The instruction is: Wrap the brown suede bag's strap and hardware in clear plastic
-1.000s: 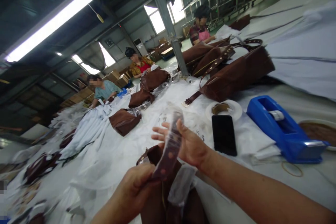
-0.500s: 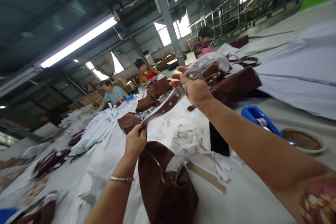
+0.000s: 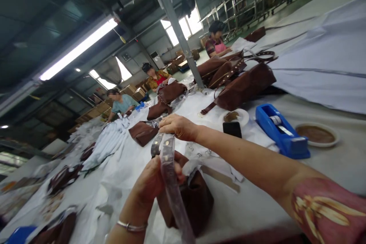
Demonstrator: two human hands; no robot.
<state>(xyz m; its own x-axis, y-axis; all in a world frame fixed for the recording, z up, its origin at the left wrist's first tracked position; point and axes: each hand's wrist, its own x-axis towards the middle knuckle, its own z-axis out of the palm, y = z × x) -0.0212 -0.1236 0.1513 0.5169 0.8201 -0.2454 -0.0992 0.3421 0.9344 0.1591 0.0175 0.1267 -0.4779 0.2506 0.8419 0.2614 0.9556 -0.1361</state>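
A brown studded strap (image 3: 169, 167) in a thin see-through wrap is folded into a loop in front of me. My left hand (image 3: 151, 179) is closed around its lower part, with the thumb at the left and fingertips showing on the right. At the top of the loop, my right hand (image 3: 180, 126) is closed over the fold, palm down. The strap's free end hangs down across a brown bag (image 3: 198, 202) on the table. White tissue sticks out of the bag's top.
To the right are a blue tape dispenser (image 3: 281, 131), a bowl of brown stuff (image 3: 316, 135) and a black flat object (image 3: 232, 129). Several brown bags (image 3: 246, 85) lie farther back. White sheeting (image 3: 114, 175) covers the table. Co-workers (image 3: 122, 103) sit beyond it.
My right hand has come down and left from up high, bringing the strap from stretched out to folded. My left hand has moved slightly lower and right.
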